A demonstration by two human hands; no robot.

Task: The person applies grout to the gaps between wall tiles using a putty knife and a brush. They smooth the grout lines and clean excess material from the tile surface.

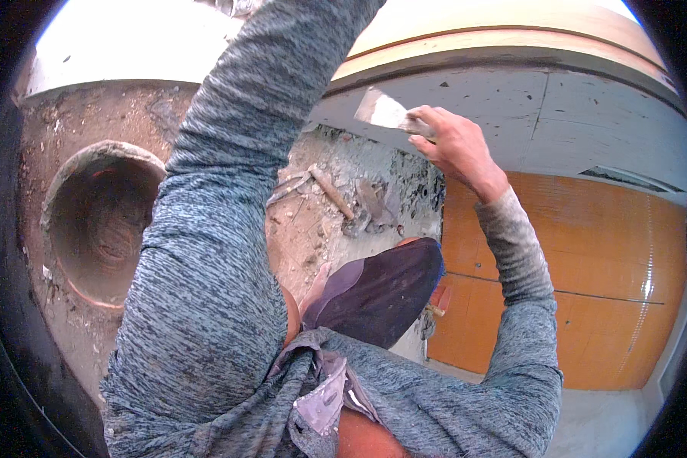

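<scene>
My right hand [462, 149] is closed around the handle of a putty knife [382, 110]. Its pale, broad blade points up and left, in front of a grey panel [496, 114] flecked with dark marks. Whether the blade touches that panel I cannot tell. My left arm, in a grey sleeve [244, 114], reaches up past the top edge, so the left hand is out of sight. Below the knife, on the rubble-strewn ground, lies a hammer-like tool with a wooden handle [330, 191], beside a crumpled grey rag or lump [374, 206].
At the left stands a large round container [53, 198] with a crusted, mortar-coloured rim. Glossy orange panels [549, 237] fill the right side. Near my knee is a small red object, perhaps a brush [440, 298]. A cream ledge [511, 23] runs across the top right.
</scene>
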